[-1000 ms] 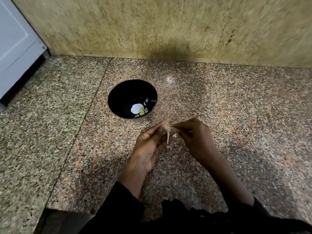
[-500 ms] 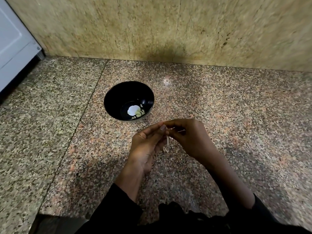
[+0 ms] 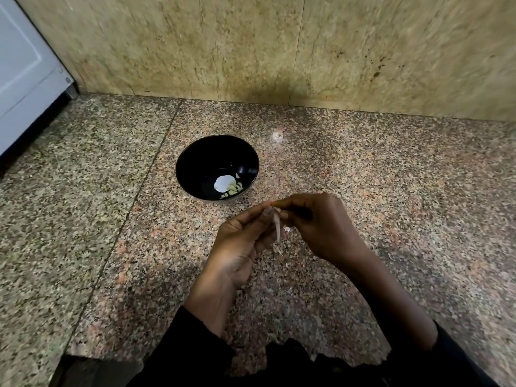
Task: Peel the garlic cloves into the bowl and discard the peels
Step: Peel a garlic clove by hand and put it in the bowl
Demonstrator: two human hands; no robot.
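A black bowl [image 3: 195, 160] stands on the granite counter with several pale peeled garlic cloves [image 3: 236, 185] at its bottom. Just in front of it, my left hand [image 3: 240, 244] and my right hand [image 3: 315, 224] meet above the counter. Both pinch a small garlic clove [image 3: 276, 212] between their fingertips. A thin strip of papery peel [image 3: 277, 230] hangs down from the clove. Most of the clove is hidden by my fingers.
A few peel scraps [image 3: 277, 250] lie on the counter under my hands. The counter [image 3: 111, 247] meets a beige stone wall [image 3: 279, 51] behind the bowl. A white appliance [image 3: 25, 68] stands at the far left. The counter's front edge runs along the bottom.
My hands stayed together in front of the bowl. The peel strip still hangs from the clove, and my right fingers have closed further over the clove's top.
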